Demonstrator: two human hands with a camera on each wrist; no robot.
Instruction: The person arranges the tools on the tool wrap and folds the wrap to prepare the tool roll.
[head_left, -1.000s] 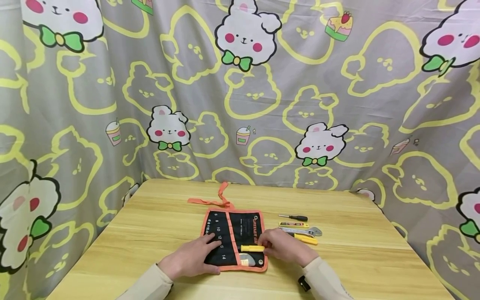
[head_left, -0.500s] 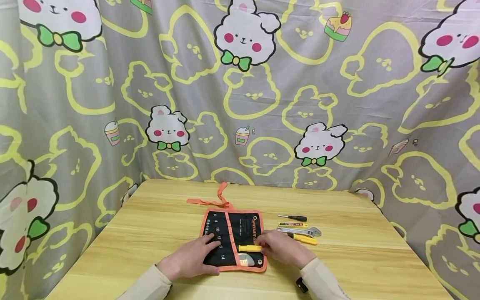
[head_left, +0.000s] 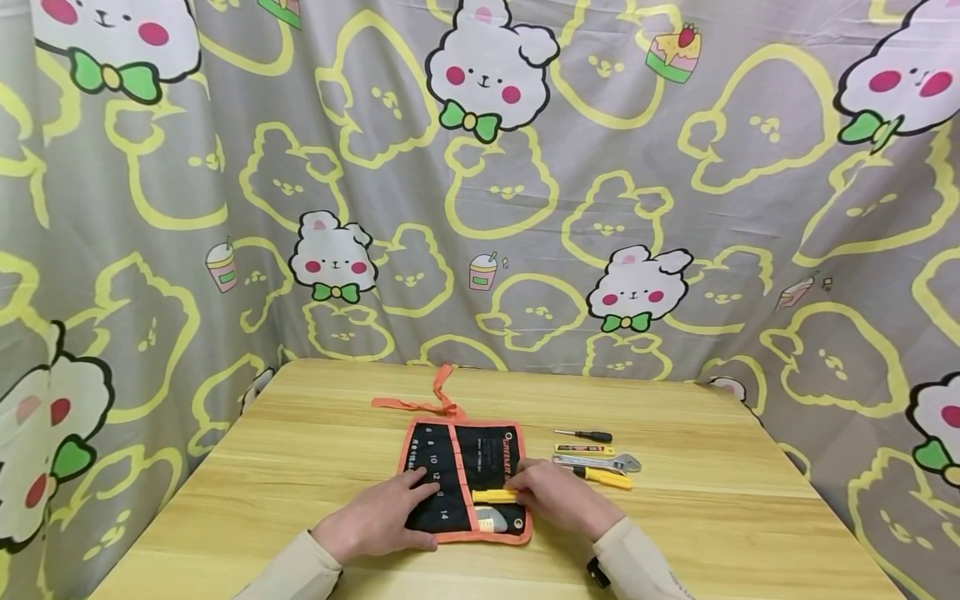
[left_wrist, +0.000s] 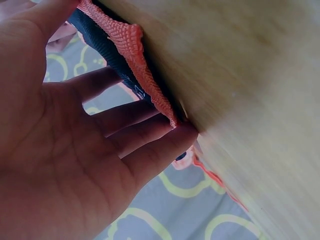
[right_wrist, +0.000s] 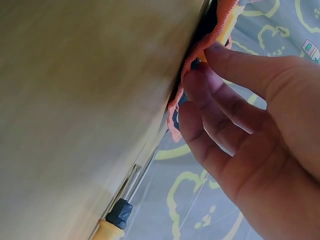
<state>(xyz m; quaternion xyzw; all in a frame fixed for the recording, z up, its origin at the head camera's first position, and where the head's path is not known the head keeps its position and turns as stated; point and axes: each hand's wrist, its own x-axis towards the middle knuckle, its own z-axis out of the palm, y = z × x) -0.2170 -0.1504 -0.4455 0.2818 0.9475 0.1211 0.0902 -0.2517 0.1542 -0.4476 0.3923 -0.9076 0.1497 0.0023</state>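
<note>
A black tool roll [head_left: 487,450] with orange trim lies unrolled on the wooden table [head_left: 300,467]. My left hand [head_left: 375,521] rests flat on its left half, fingers straight over the numbered pockets. In the left wrist view those fingers [left_wrist: 145,135] lie against the roll's orange edge [left_wrist: 130,55]. My right hand [head_left: 558,498] pinches the end of a yellow-handled tool [head_left: 493,495] that lies across the roll's right pockets. The right wrist view shows its fingertips [right_wrist: 200,85] curled at the orange edge [right_wrist: 175,125]. A silver piece [head_left: 491,523] shows in the lower pocket.
Right of the roll lie a small black screwdriver [head_left: 585,436], a yellow flat tool [head_left: 585,450], an adjustable wrench [head_left: 603,461] and another yellow-handled tool [head_left: 609,477]. An orange tie strap [head_left: 442,392] trails behind the roll. A cartoon-print curtain surrounds the table.
My right hand has slid a little to the left, carrying the yellow-handled tool further across the roll. The left hand has stayed pressed on the roll.
</note>
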